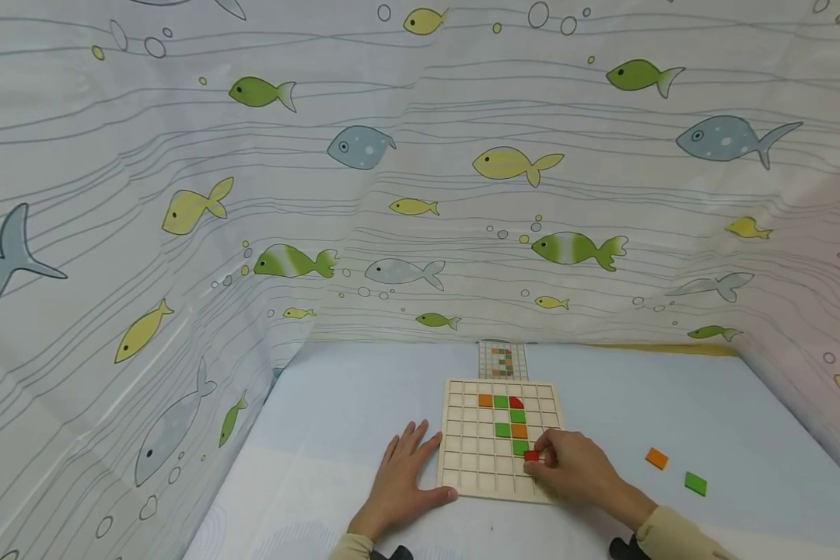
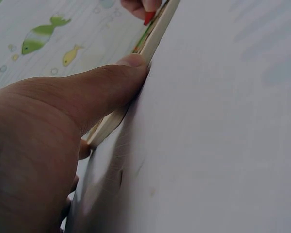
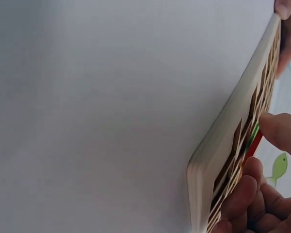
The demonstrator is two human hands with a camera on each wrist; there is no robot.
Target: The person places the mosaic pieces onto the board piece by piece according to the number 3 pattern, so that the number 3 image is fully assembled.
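A wooden grid board (image 1: 462, 451) lies on the table, with orange, green and red tiles set in some of its squares. My right hand (image 1: 572, 465) is over the board's lower right part and pinches a red tile (image 1: 531, 456) between thumb and fingers. That tile is right beside a green tile (image 1: 521, 448); in the right wrist view the red tile (image 3: 253, 144) shows close over the grid. Spread along the board's left side, my left hand (image 1: 402, 482) has its fingers extended. Its thumb (image 2: 111, 80) rests against the board's near edge in the left wrist view.
A pattern card (image 1: 486, 362) with a small coloured grid lies just behind the board. On the table to the right are a loose orange tile (image 1: 656, 458) and a loose green tile (image 1: 696, 484). A fish-printed curtain (image 1: 427, 233) surrounds the table at the back and sides.
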